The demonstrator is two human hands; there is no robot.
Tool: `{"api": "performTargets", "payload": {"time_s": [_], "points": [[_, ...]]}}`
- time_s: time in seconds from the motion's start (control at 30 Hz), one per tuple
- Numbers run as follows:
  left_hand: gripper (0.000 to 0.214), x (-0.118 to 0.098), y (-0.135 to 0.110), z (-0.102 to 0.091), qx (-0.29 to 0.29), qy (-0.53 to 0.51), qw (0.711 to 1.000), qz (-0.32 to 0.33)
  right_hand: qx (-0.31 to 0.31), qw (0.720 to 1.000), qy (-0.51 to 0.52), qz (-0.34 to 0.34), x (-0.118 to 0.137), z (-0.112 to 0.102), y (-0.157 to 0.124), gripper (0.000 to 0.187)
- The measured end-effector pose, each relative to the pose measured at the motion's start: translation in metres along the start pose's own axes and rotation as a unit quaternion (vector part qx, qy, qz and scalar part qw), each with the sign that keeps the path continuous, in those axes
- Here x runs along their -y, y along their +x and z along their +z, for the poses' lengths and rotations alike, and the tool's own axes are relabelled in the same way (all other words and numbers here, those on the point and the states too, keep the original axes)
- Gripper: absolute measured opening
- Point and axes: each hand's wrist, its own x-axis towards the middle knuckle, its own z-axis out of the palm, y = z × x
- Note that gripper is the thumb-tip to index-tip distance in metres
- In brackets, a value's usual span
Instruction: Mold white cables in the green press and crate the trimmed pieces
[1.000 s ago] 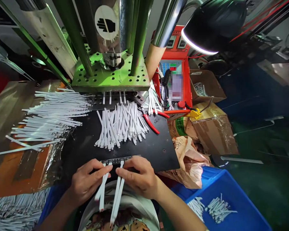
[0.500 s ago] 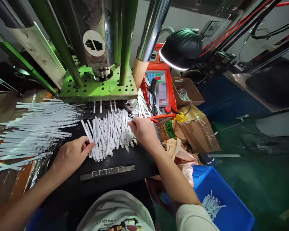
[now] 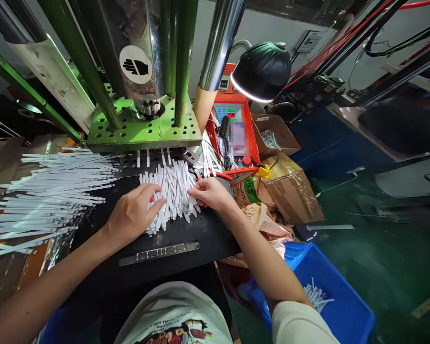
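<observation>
A heap of white flat strips with small blocky ends [image 3: 174, 191] lies on the black work surface [image 3: 103, 260] in front of the press. My left hand [image 3: 136, 210] is at the heap's left edge, thumb and fingers apart, fingertips against the strips. At the right edge is my right hand [image 3: 213, 195], its thumb and fingers pinched together against the strips; what is between them is hidden. Nearer to me lies a flat metal bar with notches [image 3: 159, 253]. Several strip ends poke out beneath the green press plate [image 3: 143, 136].
A larger spread of white strips [image 3: 53, 191] covers the left side. Right of the press are a red control box [image 3: 252, 138], a black lamp [image 3: 263, 71] and cardboard boxes [image 3: 294, 188]. A blue bin [image 3: 344, 282] holding white pieces stands at lower right.
My left hand has moved right, and the heap's left edge has come in with it, making the heap narrower. My right hand has shifted slightly left and lower. The view has turned a little.
</observation>
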Motion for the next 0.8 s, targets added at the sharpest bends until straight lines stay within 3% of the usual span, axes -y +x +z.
{"api": "performTargets", "payload": {"time_s": [0.13,0.3,0.43,0.53,0.7,0.8], "points": [[0.019,-0.026,0.014,0.011,0.049,-0.101,0.993,0.029,-0.022,0.990,0.135,0.025,0.000,0.006,-0.005,0.036],[0.031,-0.032,0.027,0.017,0.066,-0.159,0.982,-0.074,-0.030,0.972,0.233,-0.001,0.008,0.016,-0.020,0.037],[0.042,-0.034,0.034,0.022,0.119,-0.366,0.907,-0.169,-0.062,0.967,0.237,-0.066,0.013,0.032,-0.038,0.029],[0.045,-0.039,0.035,0.026,0.091,-0.451,0.868,-0.187,-0.086,0.963,0.231,-0.108,0.016,0.043,-0.049,0.024],[0.042,-0.037,0.036,0.022,0.027,-0.472,0.861,-0.186,-0.118,0.958,0.211,-0.153,0.021,0.046,-0.065,0.025],[0.044,-0.034,0.036,0.018,0.027,-0.495,0.848,-0.186,-0.139,0.958,0.202,-0.150,0.022,0.044,-0.071,0.022]]}}
